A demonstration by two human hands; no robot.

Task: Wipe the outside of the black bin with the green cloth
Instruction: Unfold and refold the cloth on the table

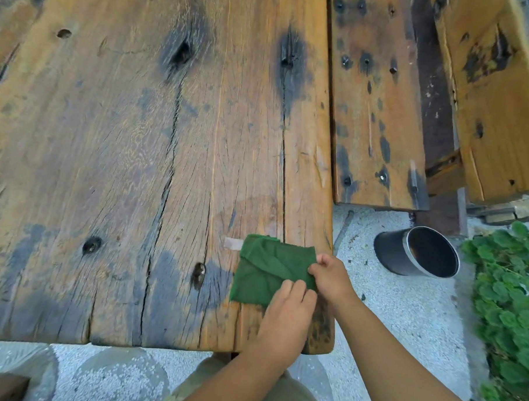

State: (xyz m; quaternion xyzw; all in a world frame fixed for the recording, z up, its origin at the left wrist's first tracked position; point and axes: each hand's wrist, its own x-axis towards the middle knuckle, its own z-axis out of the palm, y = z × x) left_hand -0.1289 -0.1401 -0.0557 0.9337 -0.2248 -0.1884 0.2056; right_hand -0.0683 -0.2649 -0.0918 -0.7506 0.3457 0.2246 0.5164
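Observation:
A folded green cloth point(269, 268) lies on the near right corner of a weathered wooden table point(134, 160). My left hand point(287, 311) rests on the cloth's near edge with its fingers laid flat. My right hand point(328, 273) pinches the cloth's right edge between thumb and fingers. The black bin point(394, 250), round with a shiny metal rim, stands on the pale gravel ground to the right of the table, about a hand's width beyond the table edge. Neither hand touches the bin.
A wooden bench point(374, 104) runs along the table's right side, with a second plank point(494, 84) beyond it. Green leafy plants point(516, 304) grow at the right edge, close to the bin. Pale gravel ground point(407, 315) lies below. My trouser leg point(204, 381) shows at the bottom.

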